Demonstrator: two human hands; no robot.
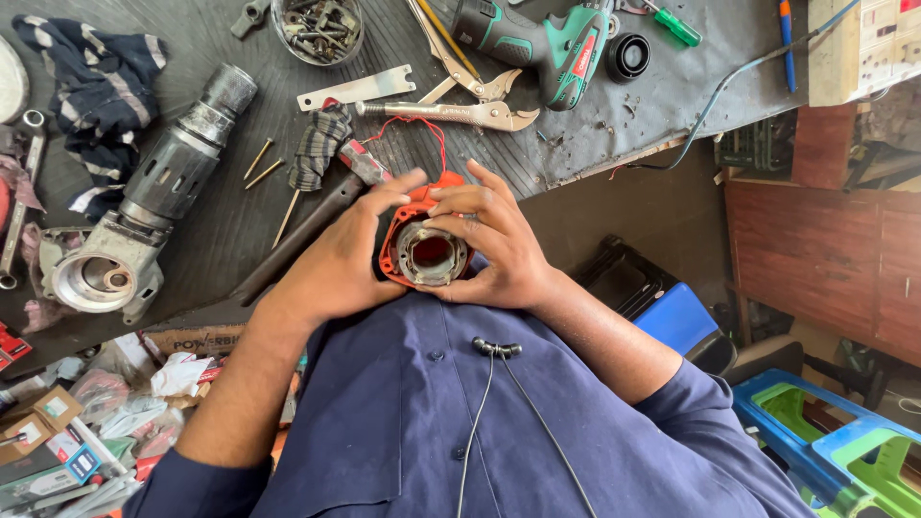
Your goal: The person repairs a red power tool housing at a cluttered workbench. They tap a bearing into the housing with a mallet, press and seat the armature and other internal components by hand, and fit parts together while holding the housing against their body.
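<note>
On the left of the black bench mat (240,221) lies a grey gear housing with motor barrel (153,206), near a dark striped rag (96,82). Loose nails (261,163) rest just beside a long dark shaft (297,235); a nudge of the forearm could roll them off the edge.

The left hand (341,259) wraps the side of the orange motor housing (422,245), fingers curled closed around it. The housing is held upright against the chest, just in front of the bench edge, open end toward the camera, with the metal stator ring visible inside. The right hand (494,249) grips the opposite side, fingertips pressed on the top rim.

Thin red wires (427,134) run from the housing up onto the bench. Risk: pulling the housing farther back could strain or snap these leads. Risk: with no support below, a slip would drop the housing to the floor.

Locking pliers (451,113) and a green cordless drill (552,43) lie well apart, beyond the wires, which could snag on them.
</note>
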